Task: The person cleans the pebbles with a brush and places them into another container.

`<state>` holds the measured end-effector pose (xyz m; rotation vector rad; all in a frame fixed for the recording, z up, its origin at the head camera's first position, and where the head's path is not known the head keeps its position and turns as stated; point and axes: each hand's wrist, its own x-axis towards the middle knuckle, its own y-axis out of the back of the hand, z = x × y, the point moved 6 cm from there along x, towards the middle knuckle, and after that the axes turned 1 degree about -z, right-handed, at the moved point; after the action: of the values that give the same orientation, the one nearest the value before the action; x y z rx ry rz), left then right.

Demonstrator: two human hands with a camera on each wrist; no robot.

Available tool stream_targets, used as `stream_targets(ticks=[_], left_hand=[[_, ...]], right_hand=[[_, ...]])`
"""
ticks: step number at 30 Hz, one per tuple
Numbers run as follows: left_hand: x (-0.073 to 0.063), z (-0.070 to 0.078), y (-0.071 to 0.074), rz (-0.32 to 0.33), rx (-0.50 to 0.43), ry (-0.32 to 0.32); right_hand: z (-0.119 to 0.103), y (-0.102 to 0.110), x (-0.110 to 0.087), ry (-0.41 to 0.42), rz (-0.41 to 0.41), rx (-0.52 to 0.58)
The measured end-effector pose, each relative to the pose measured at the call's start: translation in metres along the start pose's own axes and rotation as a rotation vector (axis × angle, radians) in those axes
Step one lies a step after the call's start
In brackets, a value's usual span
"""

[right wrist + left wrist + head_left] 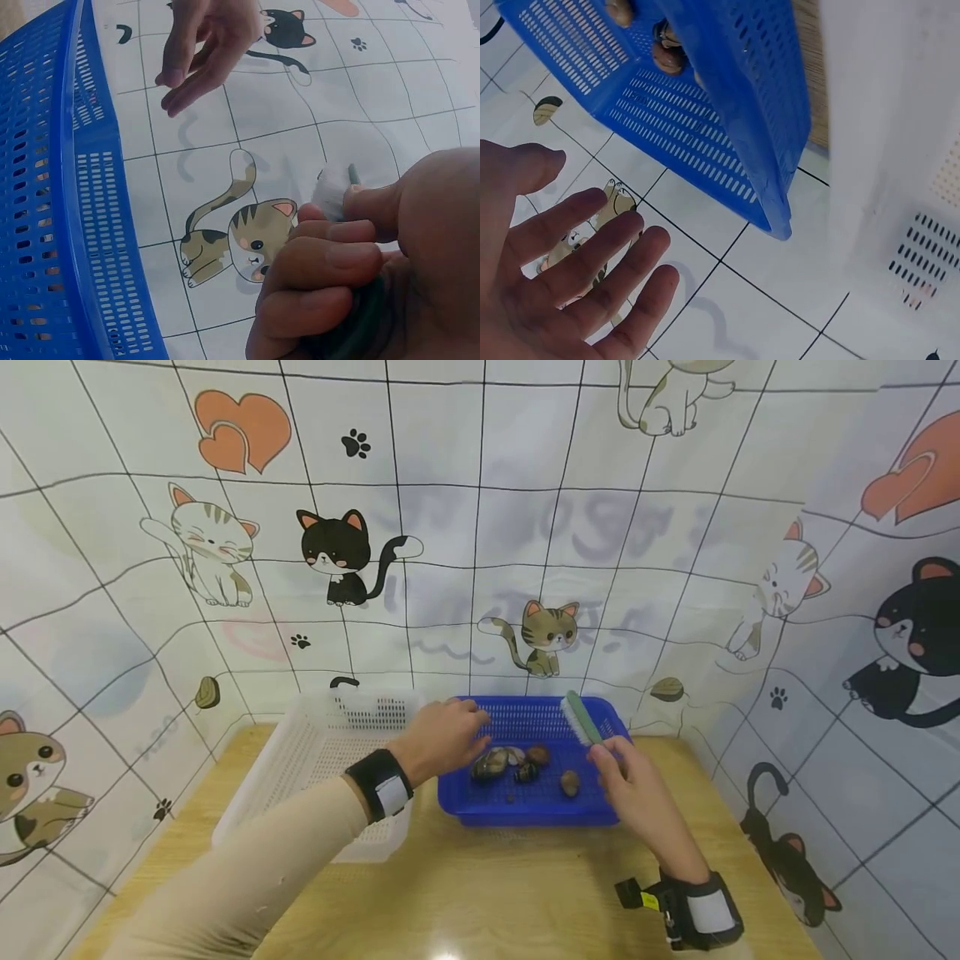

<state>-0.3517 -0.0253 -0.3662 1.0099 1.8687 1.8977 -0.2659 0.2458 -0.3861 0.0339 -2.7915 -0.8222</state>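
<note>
My left hand (447, 737) hovers at the left side of a blue plastic basket (536, 817). In the left wrist view its fingers (634, 259) are spread and relaxed, with nothing held. Over the basket's right side, my right hand (639, 793) grips a scrub brush (584, 720) with a green handle and white bristles. Its fingers curl round the handle in the right wrist view, hiding part of it. On the basket floor lie a large dark shell (489, 766), a small dark striped shell (527, 772) and brown rounded shells (570, 783), apart from both hands.
A white perforated basket (258, 793) stands left of the blue one, both on a wooden table (480, 893). Behind and beside them hangs a white sheet (442, 527) printed with cats and grid lines. Bare tabletop shows in front of the baskets.
</note>
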Motion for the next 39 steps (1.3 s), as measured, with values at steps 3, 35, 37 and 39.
stream_targets(ticks=[3,35,37,39], left_hand=[[0.007,0.001,-0.008,-0.041,-0.037,0.037],[0.072,0.018,-0.110,-0.302,-0.171,0.289],[0.080,0.012,-0.126,-0.333,-0.157,0.298],[0.086,0.009,-0.134,-0.370,-0.122,0.311]], right_hand=[[0.007,-0.002,-0.002,-0.049,0.002,0.005],[0.032,-0.009,0.001,-0.165,0.007,0.053],[0.033,-0.009,0.003,-0.165,0.005,0.057],[0.033,-0.009,0.004,-0.166,0.003,0.062]])
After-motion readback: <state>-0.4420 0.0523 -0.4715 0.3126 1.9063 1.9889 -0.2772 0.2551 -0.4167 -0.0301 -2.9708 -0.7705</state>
